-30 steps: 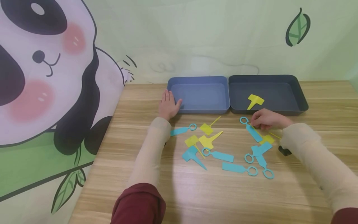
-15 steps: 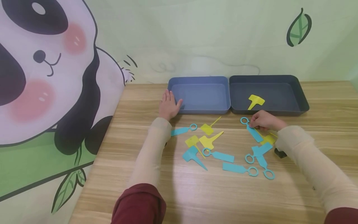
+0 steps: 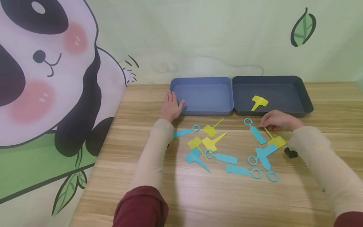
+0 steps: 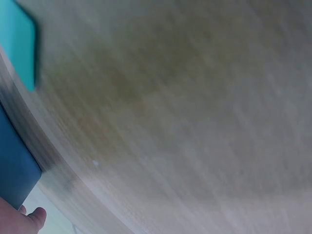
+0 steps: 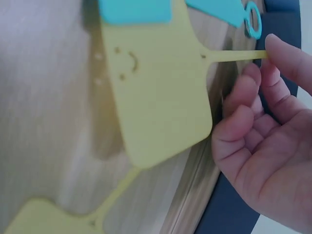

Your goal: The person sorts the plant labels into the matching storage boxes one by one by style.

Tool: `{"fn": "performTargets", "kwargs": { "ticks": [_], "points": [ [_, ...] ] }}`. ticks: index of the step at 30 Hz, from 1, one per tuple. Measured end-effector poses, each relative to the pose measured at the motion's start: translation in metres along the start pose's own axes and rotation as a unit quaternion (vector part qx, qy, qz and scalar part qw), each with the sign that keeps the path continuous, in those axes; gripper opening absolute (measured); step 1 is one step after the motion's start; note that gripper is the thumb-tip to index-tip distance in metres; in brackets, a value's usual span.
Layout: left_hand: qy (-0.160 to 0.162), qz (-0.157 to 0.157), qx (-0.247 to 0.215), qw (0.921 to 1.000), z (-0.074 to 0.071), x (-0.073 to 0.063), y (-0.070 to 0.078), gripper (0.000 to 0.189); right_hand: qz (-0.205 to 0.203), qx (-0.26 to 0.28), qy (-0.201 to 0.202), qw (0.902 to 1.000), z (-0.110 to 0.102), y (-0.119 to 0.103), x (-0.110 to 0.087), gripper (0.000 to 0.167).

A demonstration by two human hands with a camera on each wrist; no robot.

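Thumb and fingertip of my right hand (image 3: pixel 279 121) pinch the thin stem of a flat yellow plant label (image 3: pixel 276 142). In the right wrist view this yellow label (image 5: pixel 161 107) shows a small smiley cut-out and tilts off the table, with a turquoise tag (image 5: pixel 136 10) overlapping its edge. Another yellow label (image 5: pixel 44 217) lies below it. My left hand (image 3: pixel 171 107), fingers extended, rests against the left side of the blue tray (image 3: pixel 204 97). Only a thumb tip of the left hand (image 4: pixel 19 222) shows in the left wrist view.
The dark tray (image 3: pixel 286 94) adjoins the blue one and holds a T-shaped yellow label (image 3: pixel 259 101). Several turquoise ring tags (image 3: pixel 225 158) and yellow labels (image 3: pixel 210 143) are scattered in front. A T-shaped turquoise label (image 3: pixel 194 155) lies among them. Behind stands a panda-printed backdrop (image 3: pixel 181 37).
My right hand went slightly left, then back right, drawing the pinched yellow label rightward from beneath the turquoise tags. The left hand stays put.
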State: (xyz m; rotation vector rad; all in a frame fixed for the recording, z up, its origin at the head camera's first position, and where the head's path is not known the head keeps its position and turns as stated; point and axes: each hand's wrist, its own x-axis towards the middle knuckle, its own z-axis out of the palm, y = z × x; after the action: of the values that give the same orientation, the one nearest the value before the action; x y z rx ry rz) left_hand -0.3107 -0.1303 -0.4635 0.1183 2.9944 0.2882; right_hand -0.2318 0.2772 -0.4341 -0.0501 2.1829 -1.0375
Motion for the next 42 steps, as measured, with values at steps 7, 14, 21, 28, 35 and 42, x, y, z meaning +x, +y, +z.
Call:
{"fn": "performTargets", "kwargs": {
  "ticks": [7, 14, 21, 28, 35, 42],
  "points": [
    [-0.001, 0.0, -0.009, 1.0, -0.001, -0.001, 0.0, 0.077, 0.014, 0.016, -0.001, 0.9998, -0.013, 0.01, -0.009, 0.024],
    [-0.001, -0.001, -0.002, 1.0, 0.0, 0.0, 0.0, 0.077, 0.031, 0.064, 0.006, 0.9974, -0.022, 0.018, -0.02, 0.029],
    [-0.002, -0.003, 0.005, 1.0, 0.0, 0.0, 0.001, 0.076, 0.027, 0.14, 0.006, 0.9898, -0.026, 0.018, -0.029, 0.018],
    [0.003, 0.001, 0.012, 0.9999, 0.0, -0.001, 0.001, 0.074, -0.001, 0.204, 0.023, 0.9786, -0.03, 0.019, -0.033, 0.008],
    [0.006, 0.0, 0.013, 0.9999, 0.0, -0.001, 0.001, 0.074, -0.025, 0.303, 0.06, 0.9507, -0.031, 0.009, -0.036, 0.01],
    [-0.002, -0.001, 0.016, 0.9999, 0.0, 0.0, 0.001, 0.075, -0.072, 0.453, 0.083, 0.8849, -0.034, 0.001, -0.036, 0.015]
  ]
}}
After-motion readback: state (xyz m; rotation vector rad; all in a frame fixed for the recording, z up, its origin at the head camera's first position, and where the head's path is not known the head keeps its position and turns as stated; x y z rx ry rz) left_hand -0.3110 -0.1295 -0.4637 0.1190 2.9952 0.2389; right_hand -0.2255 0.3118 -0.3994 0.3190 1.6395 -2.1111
